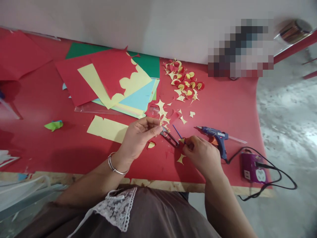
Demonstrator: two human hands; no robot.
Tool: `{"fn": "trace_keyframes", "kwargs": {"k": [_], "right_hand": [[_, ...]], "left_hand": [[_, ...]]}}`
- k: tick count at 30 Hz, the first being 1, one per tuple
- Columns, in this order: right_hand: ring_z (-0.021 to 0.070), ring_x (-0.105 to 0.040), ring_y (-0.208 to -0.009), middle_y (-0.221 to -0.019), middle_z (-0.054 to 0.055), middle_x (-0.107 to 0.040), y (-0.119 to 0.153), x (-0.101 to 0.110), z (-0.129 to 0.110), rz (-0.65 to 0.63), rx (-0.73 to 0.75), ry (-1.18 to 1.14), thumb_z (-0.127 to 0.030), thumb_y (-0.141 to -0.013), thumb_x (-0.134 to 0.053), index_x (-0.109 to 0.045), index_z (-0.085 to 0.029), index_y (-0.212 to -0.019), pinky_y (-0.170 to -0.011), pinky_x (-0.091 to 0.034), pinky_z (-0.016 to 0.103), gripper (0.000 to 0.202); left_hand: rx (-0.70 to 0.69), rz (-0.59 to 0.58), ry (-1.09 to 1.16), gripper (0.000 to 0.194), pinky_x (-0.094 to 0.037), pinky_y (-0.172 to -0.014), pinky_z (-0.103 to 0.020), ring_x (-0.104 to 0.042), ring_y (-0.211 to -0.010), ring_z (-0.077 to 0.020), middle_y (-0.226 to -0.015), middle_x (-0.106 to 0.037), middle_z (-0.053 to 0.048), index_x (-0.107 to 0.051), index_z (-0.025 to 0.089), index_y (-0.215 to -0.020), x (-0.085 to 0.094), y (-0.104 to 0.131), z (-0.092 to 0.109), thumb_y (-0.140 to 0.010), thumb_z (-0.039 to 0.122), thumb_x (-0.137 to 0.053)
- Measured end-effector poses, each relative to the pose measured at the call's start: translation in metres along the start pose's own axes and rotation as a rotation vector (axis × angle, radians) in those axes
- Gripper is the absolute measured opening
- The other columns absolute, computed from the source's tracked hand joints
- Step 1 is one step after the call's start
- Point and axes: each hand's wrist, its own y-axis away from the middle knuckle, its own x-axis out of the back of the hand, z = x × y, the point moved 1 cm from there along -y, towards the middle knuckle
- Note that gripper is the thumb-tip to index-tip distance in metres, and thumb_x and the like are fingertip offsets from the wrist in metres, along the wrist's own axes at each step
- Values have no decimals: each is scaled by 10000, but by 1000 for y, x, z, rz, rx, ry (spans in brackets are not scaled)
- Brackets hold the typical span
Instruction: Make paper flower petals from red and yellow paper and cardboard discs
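My left hand [143,134] pinches one end of a dark metal clip-like tool [169,137], which points down to the right. Near its other end, my right hand [201,153] is closed on a small yellow paper piece [182,140], with its fingertips partly hidden. A thin blue stick [177,131] slants between the hands. Under the tool lies a small red and yellow paper piece [151,144]. Below my right fingertips is a yellow scrap [181,159]. A blue glue gun [218,137] rests just beyond my right hand.
Coloured sheets [109,79] are stacked at the back left, beside a pile of red and yellow cut pieces [183,77]. A yellow strip [106,129] lies left of my left hand, a green paper shape [53,125] farther left. A purple power socket [255,168] with a black cable sits right.
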Motion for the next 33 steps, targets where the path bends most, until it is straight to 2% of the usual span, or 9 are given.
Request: {"fn": "trace_keyframes", "kwargs": {"k": [3,6,9,12,15,18,26,33], "right_hand": [[212,-653,-683,-812,46,-765,-7,-2,2,64,8,-66,-322,-821,-685,-655,-229,-789,-588,-273,297,102],[204,-665,-666,-731,9,-715,-13,1,6,241,88,-281,-297,-804,-678,-631,-235,-781,-629,-396,302,82],[176,-652,-631,-699,-15,-678,-16,13,1,453,248,-414,-257,-872,-664,-615,-238,-814,-659,-470,303,78],[165,-649,-659,-749,-10,-685,-17,26,-14,562,498,-440,-191,-931,-667,-607,-242,-868,-679,-501,300,100],[172,-664,-709,-791,1,-699,-19,30,-28,545,669,-463,-116,-939,-670,-599,-241,-920,-694,-518,300,145],[182,-665,-725,-796,7,-702,-23,26,-32,521,727,-450,-77,-940,-662,-591,-238,-939,-683,-518,306,176],[184,-653,-701,-789,8,-713,-26,18,-29,488,756,-442,-81,-947,-667,-607,-236,-940,-672,-510,316,167],[193,-668,-724,-805,28,-729,-24,15,-27,412,706,-467,-123,-965,-638,-637,-244,-931,-684,-519,329,126]], "left_hand": [[6,-16,-9,298,-518,-636,-212,-612,-666,-90,-756,-721,5,-807,184,-920,-1,0,-5,-748,356,-981],[3,4,-4,314,-534,-665,-224,-638,-696,-102,-787,-740,-9,-812,180,-927,-1,0,-8,-745,374,-979],[10,28,7,323,-553,-702,-226,-659,-720,-104,-808,-753,-14,-820,177,-937,-1,-1,-11,-741,375,-984],[36,13,27,334,-561,-696,-213,-671,-721,-98,-819,-761,-12,-831,182,-962,-3,-2,-15,-739,373,-990],[32,-3,40,331,-564,-686,-205,-668,-708,-92,-811,-759,-6,-831,182,-941,-4,-2,-18,-720,360,-1001],[24,-25,10,286,-557,-663,-202,-651,-667,-82,-789,-754,-5,-816,173,-892,-5,-1,-17,-747,352,-985],[11,-80,-52,226,-559,-626,-204,-648,-631,-87,-767,-743,-3,-795,171,-908,-3,-1,-16,-829,340,-922],[52,-66,-120,268,-594,-629,-223,-674,-647,-111,-764,-743,-13,-790,177,-908,-3,-1,-14,-798,375,-932]]}}
